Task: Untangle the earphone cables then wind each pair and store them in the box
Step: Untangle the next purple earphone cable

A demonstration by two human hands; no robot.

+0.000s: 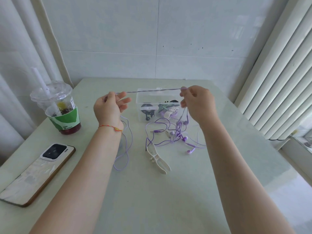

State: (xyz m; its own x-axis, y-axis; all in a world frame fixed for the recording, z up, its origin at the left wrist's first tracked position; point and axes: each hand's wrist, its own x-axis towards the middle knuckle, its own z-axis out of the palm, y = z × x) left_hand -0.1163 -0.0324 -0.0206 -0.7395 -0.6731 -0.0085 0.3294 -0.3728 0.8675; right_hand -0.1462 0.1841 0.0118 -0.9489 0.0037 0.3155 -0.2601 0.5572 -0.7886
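A twisted stretch of purple earphone cable (152, 91) runs taut between my two raised hands. My left hand (110, 108) pinches its left end, and loose cable hangs from it down to a loop (121, 156) on the table. My right hand (196, 103) pinches the right end, with earbud strands dangling below it. More purple cable and earbuds lie tangled (175, 135) on the table in front of the clear plastic box (140, 100). Inside the box lie wound earphones, black and purple. A cream winder clip (159, 159) lies near the tangle.
A plastic drink cup with a straw (58, 107) stands at the left. A phone (36, 173) lies face down by the left table edge. Tiled wall behind, curtain at left, window blinds at right.
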